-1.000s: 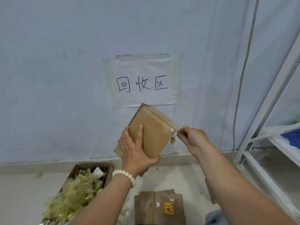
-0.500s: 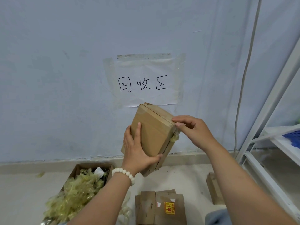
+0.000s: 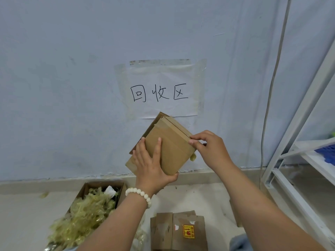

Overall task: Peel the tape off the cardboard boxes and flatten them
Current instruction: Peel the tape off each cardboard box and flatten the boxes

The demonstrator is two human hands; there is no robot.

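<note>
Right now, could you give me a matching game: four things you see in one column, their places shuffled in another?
Things
1. cardboard box
2. paper sign
3. peeled tape
4. flattened cardboard

Places
A. lying on the floor, bottom centre
B. gripped by the left hand
C. taped to the wall
D. heaped in an open carton, lower left

Pairs: 1-B, 2-C, 3-D, 4-A.

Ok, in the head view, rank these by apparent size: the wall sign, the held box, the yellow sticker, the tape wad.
1. wall sign and held box: about alike; the sign hangs farther off, so unranked.
2. yellow sticker
3. tape wad
</note>
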